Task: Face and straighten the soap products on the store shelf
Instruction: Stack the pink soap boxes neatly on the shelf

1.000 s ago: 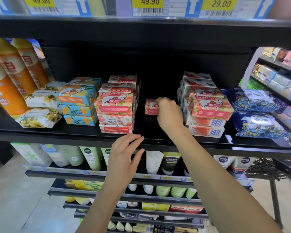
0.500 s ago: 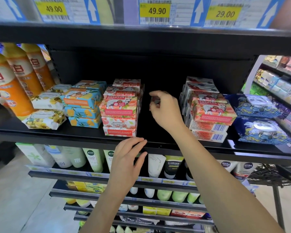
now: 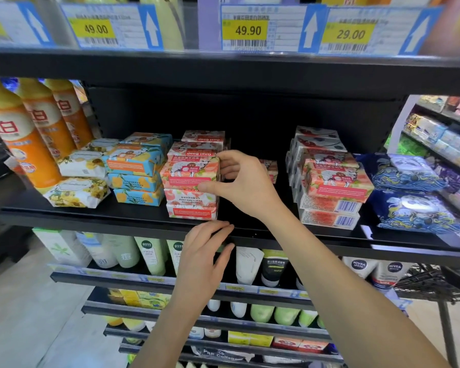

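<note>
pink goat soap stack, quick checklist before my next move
1. Grip: ok, right hand pinches the top pink box, thumb on its front.
2. Stack clear of left hand: ok, it rests open at the shelf edge.
3. Print on middle box: not ok, text reads upside down.
4. Facing of lone box: not ok, set back in the gap, partly hidden.
5. Fronts on right stack: not ok, lower boxes show barcodes.
</note>
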Demonstrator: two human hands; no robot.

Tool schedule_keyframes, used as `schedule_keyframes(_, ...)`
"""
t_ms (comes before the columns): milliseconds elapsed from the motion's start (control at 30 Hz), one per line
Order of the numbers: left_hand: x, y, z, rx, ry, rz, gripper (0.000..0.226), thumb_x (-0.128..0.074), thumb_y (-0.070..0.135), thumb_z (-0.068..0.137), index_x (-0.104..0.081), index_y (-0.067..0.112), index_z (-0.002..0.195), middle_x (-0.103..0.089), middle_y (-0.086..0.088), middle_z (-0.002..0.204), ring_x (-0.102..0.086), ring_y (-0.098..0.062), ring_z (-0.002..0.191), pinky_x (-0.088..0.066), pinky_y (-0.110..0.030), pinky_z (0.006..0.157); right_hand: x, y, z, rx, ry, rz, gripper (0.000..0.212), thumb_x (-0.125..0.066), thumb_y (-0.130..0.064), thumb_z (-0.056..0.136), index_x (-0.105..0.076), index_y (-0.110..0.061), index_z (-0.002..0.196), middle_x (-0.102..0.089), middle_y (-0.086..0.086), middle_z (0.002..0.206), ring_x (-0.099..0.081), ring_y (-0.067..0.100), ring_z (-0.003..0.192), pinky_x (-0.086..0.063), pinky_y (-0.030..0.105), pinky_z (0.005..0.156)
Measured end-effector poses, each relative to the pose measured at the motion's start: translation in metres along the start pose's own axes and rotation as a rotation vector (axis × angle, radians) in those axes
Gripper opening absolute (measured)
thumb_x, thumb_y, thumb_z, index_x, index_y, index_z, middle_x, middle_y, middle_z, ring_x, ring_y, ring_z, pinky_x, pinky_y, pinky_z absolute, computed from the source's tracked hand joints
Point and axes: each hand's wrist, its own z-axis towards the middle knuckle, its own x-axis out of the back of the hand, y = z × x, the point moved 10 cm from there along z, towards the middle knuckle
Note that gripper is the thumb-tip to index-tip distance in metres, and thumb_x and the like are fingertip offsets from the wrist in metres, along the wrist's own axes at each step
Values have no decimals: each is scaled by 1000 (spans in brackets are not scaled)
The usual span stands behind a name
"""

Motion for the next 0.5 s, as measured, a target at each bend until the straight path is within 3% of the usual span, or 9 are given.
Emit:
schedule_keyframes(233,0,1,1,23,9,1,39,-77,10,89,-69,13,127,-63,4,128,-53,-15,124,-33,-21,113,42,-19,-12,8,81,54,53,-92,-42,71,-70,-21,114,-73,-12,100,-68,3,93,-59,29,87)
schedule_keyframes(333,2,11,8,58,-4,11,37,-74,20,91,-70,16,127,-62,8,125,-53,-12,120,-37,-25,108,83,-28,-24,5,132,14,52,-91,-44,70,-68,-25,112,-73,-13,99,-68,2,94,-59,27,87)
schedule_keyframes(500,-9,52,44,154,-158,-239,44,-73,34,93,-63,30,135,-55,23,127,-50,6,119,-35,-8,102,156,-17,-47,-63,285,-69,64,-94,-46,65,-70,-19,118,-74,-12,97,-69,4,90,-59,31,88)
